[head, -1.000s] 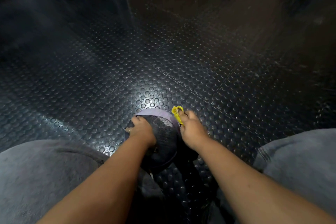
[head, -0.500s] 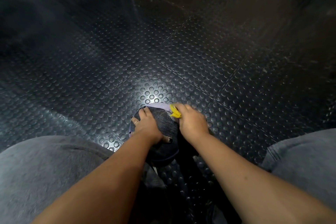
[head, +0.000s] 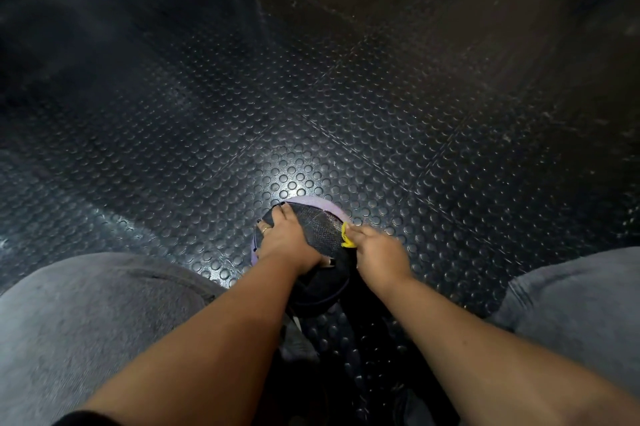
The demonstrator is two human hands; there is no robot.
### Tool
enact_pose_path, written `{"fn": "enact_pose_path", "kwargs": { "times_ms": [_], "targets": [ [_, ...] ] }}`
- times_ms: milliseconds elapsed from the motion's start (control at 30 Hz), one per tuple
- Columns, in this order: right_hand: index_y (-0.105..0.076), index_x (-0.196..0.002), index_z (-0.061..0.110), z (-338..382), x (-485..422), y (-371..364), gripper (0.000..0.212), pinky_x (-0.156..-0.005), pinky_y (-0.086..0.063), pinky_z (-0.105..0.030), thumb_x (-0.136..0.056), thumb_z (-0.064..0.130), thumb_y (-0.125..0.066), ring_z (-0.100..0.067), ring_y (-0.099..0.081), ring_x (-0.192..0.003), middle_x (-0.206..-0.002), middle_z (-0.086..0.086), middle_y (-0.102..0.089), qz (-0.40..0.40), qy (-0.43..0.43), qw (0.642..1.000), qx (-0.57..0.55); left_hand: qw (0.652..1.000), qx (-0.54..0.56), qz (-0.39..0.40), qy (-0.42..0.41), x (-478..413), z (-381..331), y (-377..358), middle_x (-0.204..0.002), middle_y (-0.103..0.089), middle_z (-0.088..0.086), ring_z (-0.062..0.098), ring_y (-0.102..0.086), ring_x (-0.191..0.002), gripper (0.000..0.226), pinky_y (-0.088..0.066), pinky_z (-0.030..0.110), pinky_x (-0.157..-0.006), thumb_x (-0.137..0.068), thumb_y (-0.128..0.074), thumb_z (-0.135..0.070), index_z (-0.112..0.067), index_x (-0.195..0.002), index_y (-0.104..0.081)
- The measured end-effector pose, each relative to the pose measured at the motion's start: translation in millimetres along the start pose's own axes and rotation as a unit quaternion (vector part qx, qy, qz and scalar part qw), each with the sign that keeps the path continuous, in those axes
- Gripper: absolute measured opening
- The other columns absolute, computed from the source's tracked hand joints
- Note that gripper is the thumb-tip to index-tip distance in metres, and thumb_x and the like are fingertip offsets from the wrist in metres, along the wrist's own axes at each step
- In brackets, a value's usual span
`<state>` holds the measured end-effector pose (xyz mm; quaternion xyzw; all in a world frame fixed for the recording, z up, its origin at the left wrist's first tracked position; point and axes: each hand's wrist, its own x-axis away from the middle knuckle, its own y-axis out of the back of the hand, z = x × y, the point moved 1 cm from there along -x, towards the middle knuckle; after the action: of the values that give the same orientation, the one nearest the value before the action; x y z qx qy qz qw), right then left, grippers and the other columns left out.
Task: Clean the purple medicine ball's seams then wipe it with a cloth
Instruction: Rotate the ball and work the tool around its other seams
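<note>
Dim, glare on floor [head: 298,180], edges blurred.

Left hand [head: 287,242] lies spread flat while right hand [head: 381,252] curls its grip, pinching a yellow tool [head: 346,237].

Purple-black medicine ball [head: 318,228] on studded floor [head: 346,114]

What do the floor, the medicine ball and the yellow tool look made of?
The floor looks like black rubber tile: raised round studs with a dull sheen. The medicine ball is likely rubber or vinyl: a smooth matte purple band beside dark, finely textured panels. The yellow tool is probably plastic, from its bright uniform colour, but it is mostly hidden in the right hand.
</note>
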<state>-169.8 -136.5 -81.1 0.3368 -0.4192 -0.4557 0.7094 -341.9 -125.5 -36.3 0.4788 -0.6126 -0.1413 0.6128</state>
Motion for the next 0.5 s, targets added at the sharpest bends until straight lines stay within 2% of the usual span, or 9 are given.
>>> {"fn": "enact_pose_path", "kwargs": {
  "times_ms": [100, 167, 233, 267, 333, 400, 467, 500],
  "targets": [
    [-0.054, -0.134, 0.036, -13, 7, 1, 0.047, -0.092, -0.044, -0.029, -0.094, 0.013, -0.044, -0.025, -0.057, -0.114, -0.133, 0.008, -0.057, 0.032, -0.013, 0.999, 0.025, 1.000, 0.005, -0.002, -0.002, -1, 5, 2, -0.165, 0.002, 0.002, 0.038, -0.011, -0.150, 0.150, -0.028, 0.051, -0.119, -0.056, -0.092, -0.053, -0.009, -0.158, 0.008],
    [-0.057, -0.131, 0.033, -24, 13, 0, 0.051, -0.092, -0.047, -0.032, -0.089, 0.006, -0.047, -0.027, -0.059, -0.113, -0.131, 0.000, -0.058, 0.045, -0.087, 0.995, 0.029, 1.000, 0.010, -0.003, -0.001, -1, 9, 0, -0.165, 0.003, -0.001, 0.036, -0.008, -0.151, 0.152, -0.028, 0.055, -0.118, -0.053, -0.093, -0.055, -0.012, -0.158, 0.009],
    [-0.054, -0.135, 0.029, -32, 14, 1, 0.050, -0.093, -0.047, -0.034, -0.090, 0.008, -0.049, -0.029, -0.058, -0.113, -0.133, -0.005, -0.056, 0.008, -0.174, 0.985, -0.018, 1.000, 0.011, -0.012, -0.006, 1, 10, -3, -0.165, 0.004, -0.003, 0.034, -0.012, -0.151, 0.152, -0.030, 0.054, -0.118, -0.053, -0.093, -0.055, -0.013, -0.159, 0.008],
    [-0.052, -0.137, 0.027, -30, 11, 3, 0.049, -0.093, -0.047, -0.034, -0.091, 0.009, -0.052, -0.029, -0.058, -0.113, -0.135, -0.005, -0.054, -0.020, -0.189, 0.980, -0.054, 1.000, 0.010, -0.016, -0.010, 2, 11, -4, -0.165, 0.004, -0.004, 0.032, -0.014, -0.151, 0.151, -0.030, 0.053, -0.118, -0.053, -0.092, -0.055, -0.014, -0.159, 0.008],
    [-0.056, -0.135, 0.027, -13, -3, 9, 0.048, -0.091, -0.046, -0.030, -0.090, 0.010, -0.056, -0.026, -0.058, -0.109, -0.133, 0.000, -0.054, -0.085, -0.128, 0.980, -0.130, 1.000, 0.005, -0.023, -0.017, 3, 11, -6, -0.166, 0.004, -0.004, 0.031, -0.014, -0.151, 0.151, -0.029, 0.050, -0.119, -0.054, -0.092, -0.055, -0.014, -0.159, 0.007],
    [-0.060, -0.129, 0.033, 9, -17, 18, 0.046, -0.090, -0.046, -0.028, -0.089, 0.011, -0.056, -0.021, -0.059, -0.105, -0.130, 0.010, -0.057, -0.119, -0.020, 0.985, -0.126, 0.999, -0.002, -0.024, -0.022, 3, 10, -10, -0.166, 0.006, -0.003, 0.031, -0.009, -0.152, 0.151, -0.025, 0.050, -0.120, -0.054, -0.092, -0.055, -0.014, -0.159, 0.009],
    [-0.056, -0.132, 0.037, 24, -30, 15, 0.046, -0.094, -0.043, -0.029, -0.092, 0.014, -0.051, -0.020, -0.055, -0.110, -0.135, 0.017, -0.054, -0.083, 0.042, 0.994, -0.064, 0.999, -0.014, -0.023, -0.026, 0, 9, -12, -0.166, 0.009, -0.003, 0.033, -0.001, -0.153, 0.152, -0.022, 0.054, -0.121, -0.054, -0.091, -0.058, -0.015, -0.158, 0.011],
    [-0.053, -0.134, 0.039, 26, -33, 9, 0.045, -0.098, -0.040, -0.028, -0.095, 0.020, -0.044, -0.020, -0.052, -0.116, -0.138, 0.018, -0.052, -0.047, 0.047, 0.997, -0.049, 0.999, -0.018, -0.020, -0.030, -2, 9, -12, -0.166, 0.009, -0.003, 0.033, 0.002, -0.153, 0.152, -0.021, 0.055, -0.121, -0.053, -0.091, -0.059, -0.015, -0.158, 0.011]
  ]
}}
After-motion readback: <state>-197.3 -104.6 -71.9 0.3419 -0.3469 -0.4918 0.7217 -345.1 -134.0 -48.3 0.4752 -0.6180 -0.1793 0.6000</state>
